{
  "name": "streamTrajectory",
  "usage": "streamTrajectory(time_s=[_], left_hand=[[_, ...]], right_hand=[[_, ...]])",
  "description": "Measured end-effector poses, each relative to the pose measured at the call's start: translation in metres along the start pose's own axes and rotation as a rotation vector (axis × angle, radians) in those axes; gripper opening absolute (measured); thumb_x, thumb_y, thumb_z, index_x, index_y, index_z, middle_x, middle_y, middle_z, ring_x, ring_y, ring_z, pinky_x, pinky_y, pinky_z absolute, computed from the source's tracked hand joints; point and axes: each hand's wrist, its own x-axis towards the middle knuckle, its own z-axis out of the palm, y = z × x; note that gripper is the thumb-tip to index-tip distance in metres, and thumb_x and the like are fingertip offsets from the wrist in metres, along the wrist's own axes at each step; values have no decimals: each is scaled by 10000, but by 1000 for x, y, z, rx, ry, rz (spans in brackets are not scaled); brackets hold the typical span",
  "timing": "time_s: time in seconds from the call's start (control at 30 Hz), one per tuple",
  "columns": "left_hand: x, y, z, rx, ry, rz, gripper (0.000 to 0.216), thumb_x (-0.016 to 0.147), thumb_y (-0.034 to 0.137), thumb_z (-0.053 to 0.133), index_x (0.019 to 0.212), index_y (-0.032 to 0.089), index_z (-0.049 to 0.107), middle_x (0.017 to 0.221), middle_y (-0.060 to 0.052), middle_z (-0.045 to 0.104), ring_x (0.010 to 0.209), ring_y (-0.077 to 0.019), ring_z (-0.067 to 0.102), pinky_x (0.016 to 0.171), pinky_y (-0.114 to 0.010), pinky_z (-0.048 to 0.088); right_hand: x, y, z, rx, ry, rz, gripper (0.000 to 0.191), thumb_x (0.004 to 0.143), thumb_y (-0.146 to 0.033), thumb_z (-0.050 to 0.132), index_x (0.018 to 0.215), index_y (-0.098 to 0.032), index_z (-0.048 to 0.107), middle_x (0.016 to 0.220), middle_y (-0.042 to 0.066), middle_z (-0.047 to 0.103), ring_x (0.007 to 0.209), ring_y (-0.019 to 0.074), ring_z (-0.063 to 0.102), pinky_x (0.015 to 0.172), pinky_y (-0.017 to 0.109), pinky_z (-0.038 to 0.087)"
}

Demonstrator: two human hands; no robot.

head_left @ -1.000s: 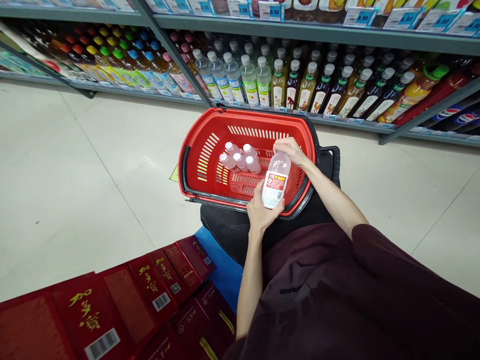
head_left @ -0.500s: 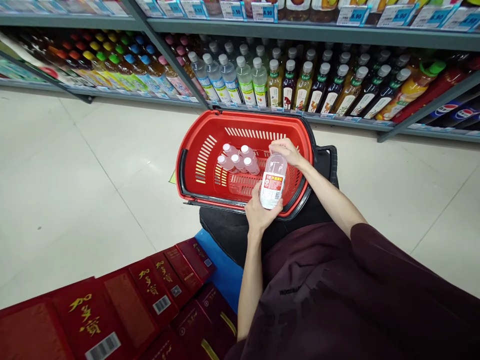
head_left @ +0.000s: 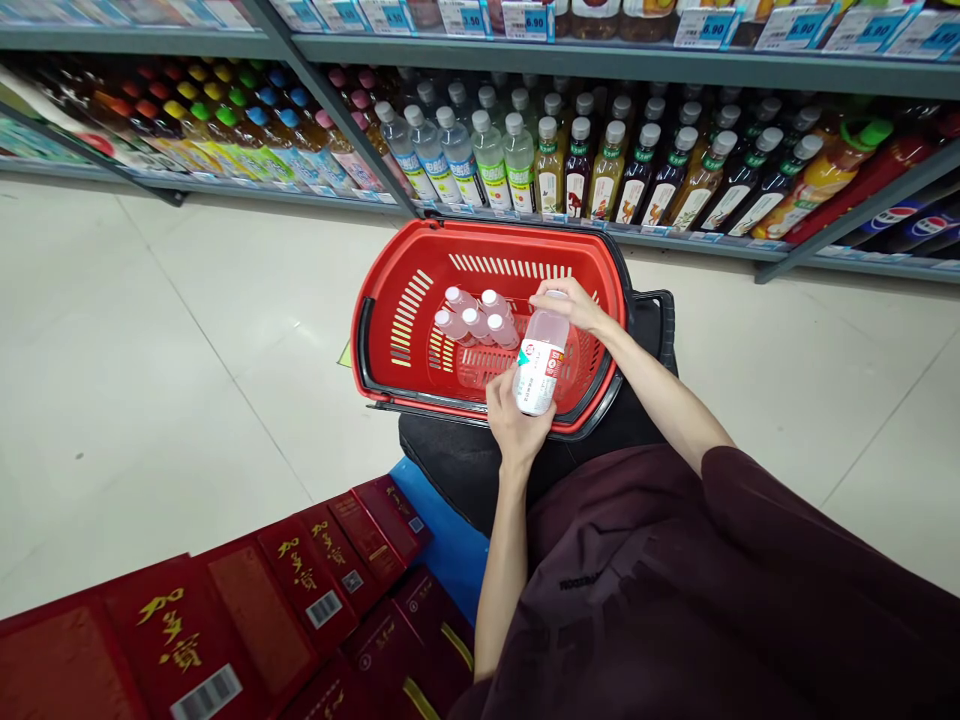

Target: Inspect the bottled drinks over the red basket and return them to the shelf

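evidently, left hand (head_left: 519,428) and right hand (head_left: 579,305) grip the bottle (head_left: 540,365) with curled fingers; both ends need steady support.

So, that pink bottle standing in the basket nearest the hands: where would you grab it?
I'd grip the pink bottle around its white cap, coming from above through the open top of the red basket. It looks upright, with other bottles crowded beside it, so the cap is probably the easiest part to reach.

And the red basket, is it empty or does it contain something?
Not empty: five pink bottles, white caps visible, are inside the red basket.
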Motion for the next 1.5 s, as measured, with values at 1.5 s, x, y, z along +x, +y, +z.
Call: streamTrajectory(time_s=[1.5], left_hand=[[2,-4,-6,-133,-43,30,760,787,122,735,1496,186,469,1445,-158,577,1344,-298,565,1130,-459,500]], right_hand=[[-6,-13,1,306,-85,15,426,710,-470,832,885,-108,693,886,62,722,779,104,646,733,203,499]])
